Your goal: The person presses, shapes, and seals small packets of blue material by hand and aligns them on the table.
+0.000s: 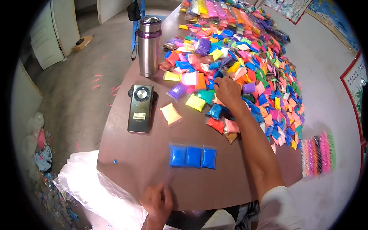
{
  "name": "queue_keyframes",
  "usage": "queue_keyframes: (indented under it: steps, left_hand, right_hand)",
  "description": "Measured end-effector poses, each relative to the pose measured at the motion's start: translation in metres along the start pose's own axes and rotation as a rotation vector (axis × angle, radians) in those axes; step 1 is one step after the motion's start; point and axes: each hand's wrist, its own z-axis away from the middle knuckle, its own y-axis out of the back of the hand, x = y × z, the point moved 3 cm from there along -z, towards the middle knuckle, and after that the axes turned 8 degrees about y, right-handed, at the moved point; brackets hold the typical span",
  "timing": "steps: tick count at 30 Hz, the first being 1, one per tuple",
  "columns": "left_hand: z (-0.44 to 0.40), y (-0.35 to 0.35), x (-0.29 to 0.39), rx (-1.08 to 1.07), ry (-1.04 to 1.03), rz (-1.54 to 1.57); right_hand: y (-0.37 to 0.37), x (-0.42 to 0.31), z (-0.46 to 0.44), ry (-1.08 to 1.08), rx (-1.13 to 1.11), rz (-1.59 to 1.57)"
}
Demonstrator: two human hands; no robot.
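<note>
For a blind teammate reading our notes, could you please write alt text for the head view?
A person's right hand reaches into a heap of colourful packets on a brown table; the left hand is near three blue packets.

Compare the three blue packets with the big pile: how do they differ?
The blue packets are one colour; the pile mixes many. The blue packets are three, lined up; the pile holds far more, jumbled and overlapping. The right hand is at the pile; no hand touches the blue packets. Both lie on the table.

3 aligned blue pkts (pixel 193 157), 1 btl (pixel 148 51)
</note>
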Motion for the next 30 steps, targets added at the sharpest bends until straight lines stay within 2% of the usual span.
queue_keyframes:
  steps: [4,5,7,9,13,17,19,20,23,24,26,27,30]
  left_hand:
    - [0.000,0.002,0.005,-0.049,0.053,-0.018]
    - [-0.006,0.003,0.011,-0.089,0.253,0.096]
    - [-0.013,0.003,0.010,-0.126,0.451,0.211]
    - [-0.020,0.003,0.015,-0.199,0.055,-0.012]
    - [-0.024,0.002,0.018,-0.190,0.078,0.045]
    - [-0.029,0.004,0.020,-0.212,0.072,0.089]
    - [-0.028,0.003,0.019,-0.247,0.083,0.096]
    - [-0.026,0.004,0.020,-0.239,0.069,0.076]
    - [-0.029,0.003,0.022,-0.242,0.052,0.084]
    - [-0.030,0.003,0.021,-0.246,0.060,0.099]
    - [-0.015,0.003,0.013,-0.277,0.107,0.006]
    - [-0.011,0.002,0.011,-0.314,0.156,-0.082]
    - [-0.004,0.003,0.008,-0.308,0.122,-0.073]
  right_hand:
    - [0.001,-0.009,-0.014,0.028,0.091,-0.043]
    - [0.003,-0.013,-0.017,0.031,0.093,-0.044]
    - [0.012,-0.026,-0.025,0.052,0.207,-0.170]
    - [0.016,-0.036,-0.039,0.054,0.233,-0.187]
    - [0.015,-0.049,-0.060,0.066,0.280,-0.296]
    - [0.017,-0.038,-0.048,0.063,0.269,-0.220]
    - [0.012,-0.020,-0.031,0.076,0.066,-0.018]
    - [0.009,-0.014,-0.022,0.070,0.061,-0.011]
    - [-0.005,-0.002,-0.011,0.079,-0.233,0.108]
    - [-0.010,0.001,-0.011,0.078,-0.229,0.108]
    - [-0.016,0.002,-0.012,0.146,-0.075,0.051]
    - [-0.017,0.000,-0.014,0.147,-0.071,0.049]
    - [-0.015,0.003,-0.012,0.102,-0.158,0.120]
